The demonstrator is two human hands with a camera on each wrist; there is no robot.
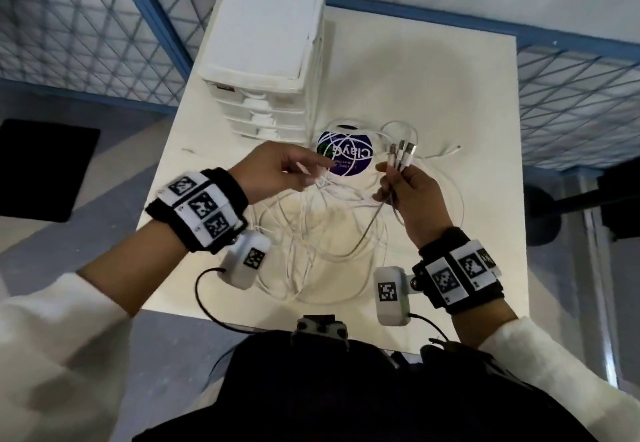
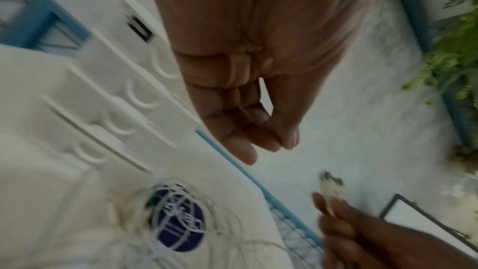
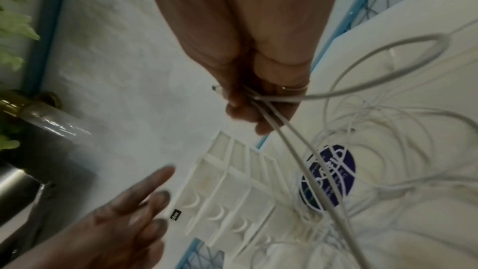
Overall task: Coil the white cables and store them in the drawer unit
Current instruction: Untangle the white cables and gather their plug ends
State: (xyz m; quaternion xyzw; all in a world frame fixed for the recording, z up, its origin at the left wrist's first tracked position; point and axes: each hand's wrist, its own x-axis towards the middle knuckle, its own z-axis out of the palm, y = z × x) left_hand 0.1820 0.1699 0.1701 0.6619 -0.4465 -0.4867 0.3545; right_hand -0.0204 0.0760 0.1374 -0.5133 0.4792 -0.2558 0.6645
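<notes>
Several white cables [image 1: 329,234] lie tangled on the white table [image 1: 450,95]. My right hand [image 1: 391,171] grips three of them just below their USB plugs [image 1: 401,151], held upright above the tangle; the strands [image 3: 284,136] trail from the fist [image 3: 248,114] down to the table. My left hand [image 1: 311,168] hovers left of the plugs with fingers stretched and nothing visibly in it; its fingers [image 3: 145,197] are spread. The white drawer unit [image 1: 263,26] stands at the table's back left, its drawers [image 2: 103,99] closed.
A round purple sticker [image 1: 346,154] lies under the cables near the drawer unit. Blue mesh fencing [image 1: 86,33] runs behind and beside the table. A black mat [image 1: 45,168] lies on the floor at left, and a black stand base [image 1: 543,216] sits at right.
</notes>
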